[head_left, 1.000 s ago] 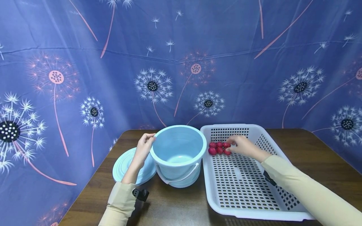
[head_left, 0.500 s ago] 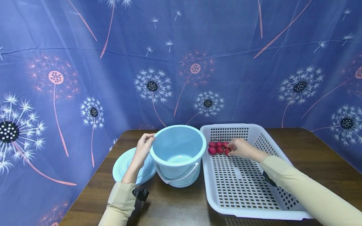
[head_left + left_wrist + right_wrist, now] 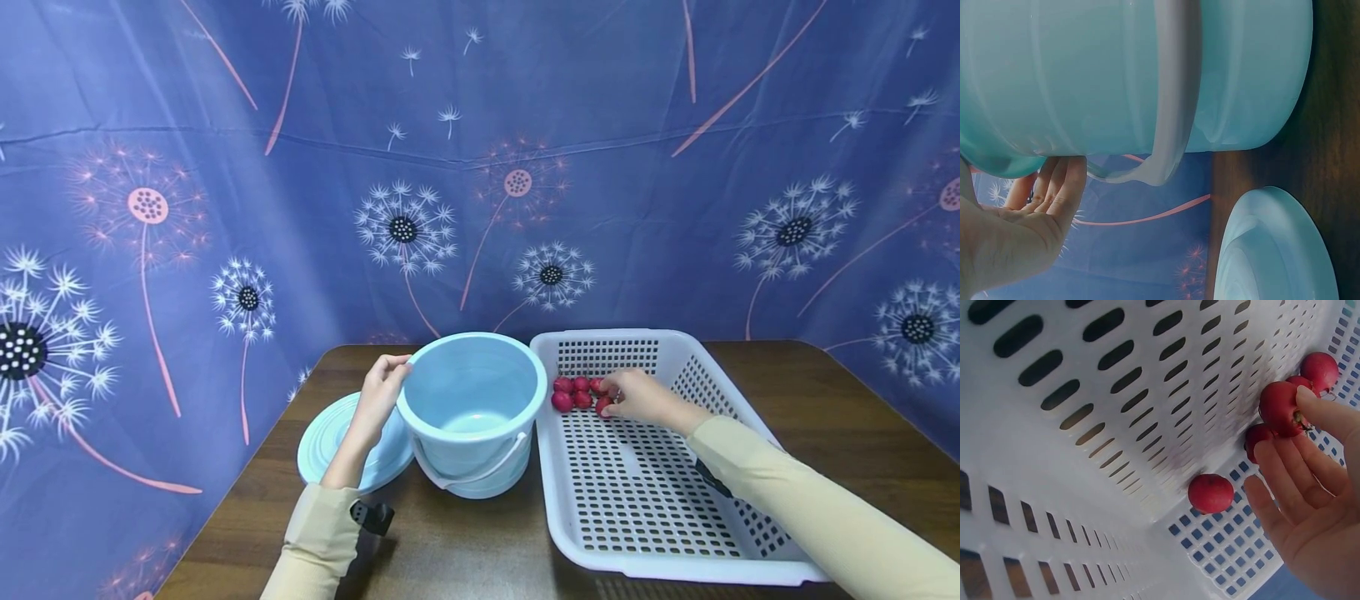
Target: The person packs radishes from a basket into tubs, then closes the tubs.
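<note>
A round red fruit (image 3: 1279,407) is held between the narrowed fingers of the right hand (image 3: 1313,500), at the far left of a white, rectangular, perforated plastic basket (image 3: 652,568). More red fruits (image 3: 582,400) lie just left. Farther left, the left hand (image 3: 379,396) holds the rim of a light-blue, round plastic bucket (image 3: 480,454); a light-blue disc-shaped lid (image 3: 318,442) lies left of that on the brown wooden desk (image 3: 450,554).

The head view looks forward and down from behind both grips, farthest off; left wrist, close by the left hand (image 3: 1025,231), faces the bucket (image 3: 1085,81) it grips; right wrist, close by the right hand (image 3: 1316,500), faces the red fruit (image 3: 1280,406) it pinches; the head view shares both.
</note>
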Motion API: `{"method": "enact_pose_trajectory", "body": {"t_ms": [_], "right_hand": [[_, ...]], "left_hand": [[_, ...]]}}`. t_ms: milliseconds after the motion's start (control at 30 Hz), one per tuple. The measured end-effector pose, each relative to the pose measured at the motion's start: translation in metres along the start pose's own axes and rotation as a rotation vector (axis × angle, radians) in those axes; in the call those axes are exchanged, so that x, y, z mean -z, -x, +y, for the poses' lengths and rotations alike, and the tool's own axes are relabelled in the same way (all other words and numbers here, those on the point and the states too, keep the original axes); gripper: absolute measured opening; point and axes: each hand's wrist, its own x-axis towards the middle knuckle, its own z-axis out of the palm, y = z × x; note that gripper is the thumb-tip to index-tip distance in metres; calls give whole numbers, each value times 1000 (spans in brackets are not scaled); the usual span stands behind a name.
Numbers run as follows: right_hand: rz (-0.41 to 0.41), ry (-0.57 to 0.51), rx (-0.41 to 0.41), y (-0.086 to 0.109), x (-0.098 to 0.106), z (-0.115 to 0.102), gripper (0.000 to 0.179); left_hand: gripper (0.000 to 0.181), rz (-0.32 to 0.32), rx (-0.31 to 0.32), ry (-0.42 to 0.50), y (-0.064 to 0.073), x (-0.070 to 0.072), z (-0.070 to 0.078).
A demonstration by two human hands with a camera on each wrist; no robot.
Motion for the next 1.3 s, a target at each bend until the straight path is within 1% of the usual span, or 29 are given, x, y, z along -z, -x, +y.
{"method": "enact_pose_trajectory", "body": {"t_ms": [67, 200, 367, 533, 700, 800, 933, 1100, 1200, 1300], "right_hand": [[-6, 15, -5, 0, -1, 0, 30], [-21, 15, -18, 0, -2, 1, 26], [-24, 22, -11, 0, -2, 0, 23], [-23, 37, -11, 3, -3, -3, 23], [-21, 24, -5, 4, -2, -5, 24], [-11, 4, -4, 3, 0, -6, 24], [27, -23, -5, 3, 6, -8, 26], [74, -68, -10, 3, 14, -11, 22], [92, -81, -2, 1, 19, -11, 20], [110, -67, 16, -1, 25, -10, 19]], "left_hand": [[32, 0, -2, -1, 0, 0, 0], [32, -1, -8, 1, 0, 0, 0], [32, -5, -14, 4, -1, 1, 0], [32, -10, -18, 9, -1, 2, -1], [32, -14, -20, 9, 0, 2, -2], [32, -15, -23, 9, 0, 2, -2], [32, -17, -26, 10, 0, 2, -3], [32, -17, -23, 10, 0, 2, -3], [32, -16, -26, 12, -1, 3, -3], [33, -14, -30, 14, -2, 3, -3]]}}
